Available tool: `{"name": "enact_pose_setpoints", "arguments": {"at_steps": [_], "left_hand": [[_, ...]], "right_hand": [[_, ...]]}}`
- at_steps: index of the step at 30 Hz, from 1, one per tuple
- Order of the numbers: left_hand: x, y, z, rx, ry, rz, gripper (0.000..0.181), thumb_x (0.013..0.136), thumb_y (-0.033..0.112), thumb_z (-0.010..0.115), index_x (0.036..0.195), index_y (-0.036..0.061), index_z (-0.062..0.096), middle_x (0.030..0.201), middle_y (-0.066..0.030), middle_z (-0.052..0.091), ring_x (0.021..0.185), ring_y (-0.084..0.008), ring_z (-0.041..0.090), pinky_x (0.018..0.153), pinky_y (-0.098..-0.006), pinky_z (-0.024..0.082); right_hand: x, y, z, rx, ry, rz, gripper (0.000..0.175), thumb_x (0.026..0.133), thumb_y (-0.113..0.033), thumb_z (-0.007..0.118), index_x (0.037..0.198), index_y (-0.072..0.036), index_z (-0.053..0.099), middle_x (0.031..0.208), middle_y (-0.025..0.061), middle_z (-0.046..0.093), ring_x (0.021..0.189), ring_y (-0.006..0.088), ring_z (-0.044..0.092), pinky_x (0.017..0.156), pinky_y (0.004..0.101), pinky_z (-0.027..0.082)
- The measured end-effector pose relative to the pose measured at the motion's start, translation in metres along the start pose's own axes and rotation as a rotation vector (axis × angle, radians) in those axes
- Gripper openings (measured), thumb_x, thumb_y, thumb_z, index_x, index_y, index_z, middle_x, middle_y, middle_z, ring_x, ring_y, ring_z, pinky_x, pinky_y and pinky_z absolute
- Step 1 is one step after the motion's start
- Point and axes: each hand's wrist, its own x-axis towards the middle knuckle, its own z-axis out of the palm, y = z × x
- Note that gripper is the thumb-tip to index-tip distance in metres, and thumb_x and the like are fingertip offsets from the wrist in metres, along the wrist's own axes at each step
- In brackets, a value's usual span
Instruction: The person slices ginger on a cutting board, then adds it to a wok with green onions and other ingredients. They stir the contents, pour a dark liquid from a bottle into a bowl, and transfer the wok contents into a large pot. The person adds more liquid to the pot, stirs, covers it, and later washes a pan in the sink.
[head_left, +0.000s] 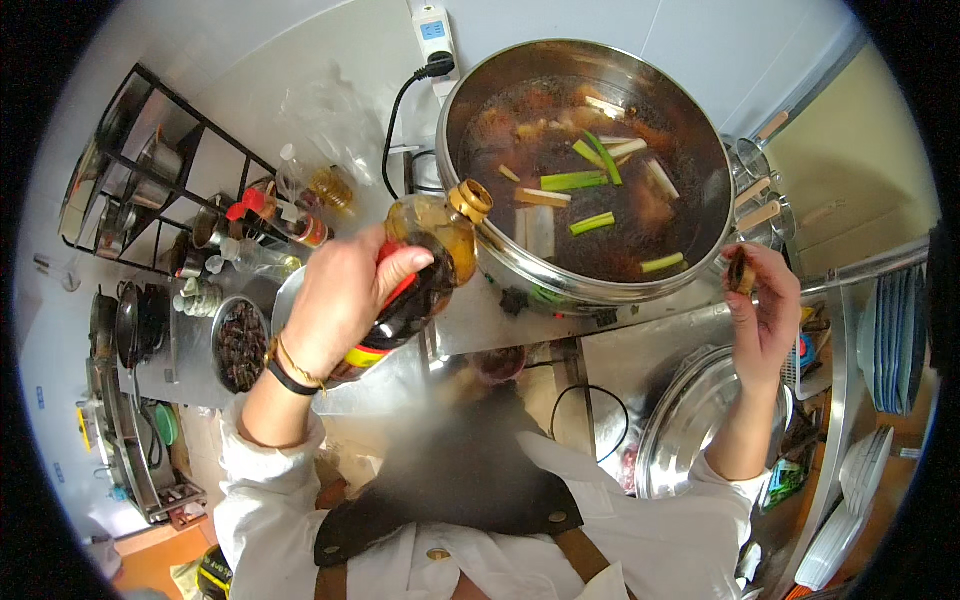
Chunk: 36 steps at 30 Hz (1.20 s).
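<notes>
My left hand (349, 289) grips a large bottle of dark sauce (431, 277), tilted with its uncapped neck towards the near left rim of a big steel pot (592, 289). Dark liquid stands in the lower part of the bottle; no stream shows at its mouth. Dark broth fills the pot, with pieces of green onion (574, 180) floating on it and brownish lumps below the surface. Beyond the pot's right rim my right hand (765, 300) is raised, holding a small cap (742, 274) between thumb and fingers.
A power strip (433, 34) with a black plug hangs behind the pot. Red-capped bottles (300, 225), a wire rack (202, 120) and a bowl of dark dried pieces (240, 341) are at left. Ladles (757, 214) hang at right. A large steel lid (675, 427) lies below my right hand, near stacked plates (892, 337).
</notes>
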Motion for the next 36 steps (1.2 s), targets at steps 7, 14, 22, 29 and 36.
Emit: {"name": "enact_pose_setpoints", "arguments": {"at_steps": [7,14,22,29,36], "left_hand": [[0.032,-0.005,-0.004,0.092,-0.073,0.026,0.059,0.087,0.054,0.049,0.07,-0.0023,0.056,0.064,-0.025,0.054,0.066,-0.0448,0.054,0.058,-0.0474,0.042],[0.042,-0.005,-0.005,0.178,-0.148,0.005,0.057,0.088,0.052,0.049,0.074,-0.0027,0.055,0.067,-0.0245,0.054,0.068,-0.0439,0.053,0.058,-0.0449,0.041],[0.047,0.001,-0.002,0.183,-0.186,0.017,0.061,0.088,0.054,0.047,0.067,-0.0032,0.055,0.066,-0.0248,0.054,0.067,-0.0452,0.052,0.059,-0.0469,0.04],[0.053,0.005,-0.002,0.267,-0.245,0.001,0.064,0.088,0.056,0.045,0.067,-0.004,0.055,0.066,-0.0257,0.055,0.07,-0.0456,0.054,0.06,-0.0486,0.041],[0.054,0.003,-0.004,0.309,-0.257,0.009,0.066,0.087,0.057,0.044,0.067,-0.0044,0.056,0.066,-0.026,0.054,0.07,-0.0456,0.054,0.061,-0.0496,0.041]], "right_hand": [[0.0,0.011,0.006,-0.091,-0.174,-0.019,0.04,0.072,-0.003,0.071,0.111,-0.001,0.059,0.099,0.0114,0.063,0.075,0.0188,0.054,0.068,0.0271,0.045],[0.0,0.015,0.01,-0.102,-0.199,-0.032,0.043,0.071,-0.007,0.073,0.111,-0.003,0.06,0.097,0.0104,0.063,0.075,0.0203,0.056,0.067,0.0282,0.046],[-0.001,0.016,0.013,-0.107,-0.242,-0.02,0.043,0.071,-0.011,0.074,0.111,-0.004,0.06,0.093,0.0099,0.062,0.076,0.0227,0.057,0.067,0.0293,0.047],[-0.002,0.02,0.016,-0.099,-0.273,-0.049,0.045,0.07,-0.012,0.075,0.111,-0.004,0.059,0.092,0.0104,0.063,0.077,0.0262,0.059,0.068,0.0323,0.046],[-0.001,0.019,0.016,-0.082,-0.277,-0.051,0.045,0.069,-0.012,0.075,0.11,-0.004,0.06,0.091,0.0111,0.063,0.078,0.0276,0.059,0.068,0.0333,0.046]]}}
